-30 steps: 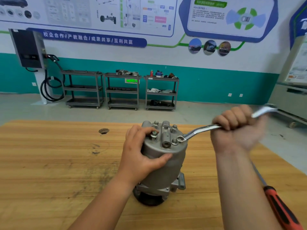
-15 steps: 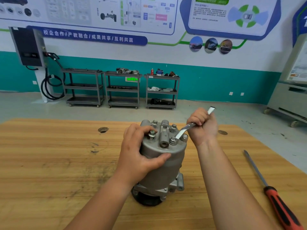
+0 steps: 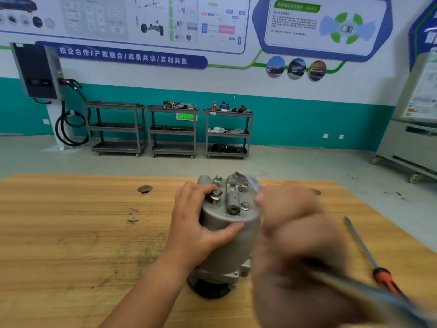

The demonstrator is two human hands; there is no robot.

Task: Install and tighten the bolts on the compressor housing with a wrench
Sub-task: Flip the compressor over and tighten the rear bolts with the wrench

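A red-handled screwdriver (image 3: 378, 274) lies on the wooden table (image 3: 71, 233).

A blue banner (image 3: 123, 56) on the wall (image 3: 236, 85) carries white Chinese characters: "校企合作/产教融合/成果共享/互利共赢". To its right, a blue-framed panel (image 3: 295, 47) has a line beginning "ADAS" under a green heading bar. The heading itself and the small print below it are too blurred to read. A lit green sign (image 3: 186, 116) behind the middle cart (image 3: 172, 133) shows marks too small to make out. The poster (image 3: 153, 10) above the banner bears small labels, all unreadable.
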